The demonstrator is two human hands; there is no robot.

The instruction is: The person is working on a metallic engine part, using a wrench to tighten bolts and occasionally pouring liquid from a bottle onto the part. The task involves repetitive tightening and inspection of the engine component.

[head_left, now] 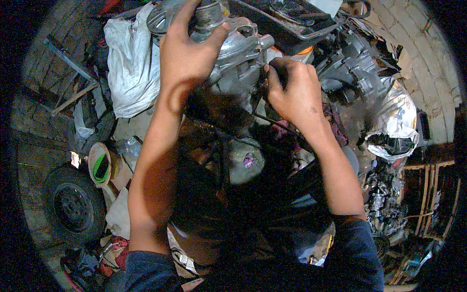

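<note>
Grey cast-metal engine casing (233, 58) sits top centre, propped among clutter, white cloth (129, 63) to its left, small black wheel (73, 207) on the floor lower left. Your left hand (187, 53) is spread over the casing's top, fingers draped, bracing not gripping. Your right hand (294, 92) is clenched on a dark tool handle (279, 68) at the casing's right flank; tip hidden. Risk: tool slips, knuckles hit metal, or the casing tips off its perch. The casing looks oily, dull, ribbed.
</note>
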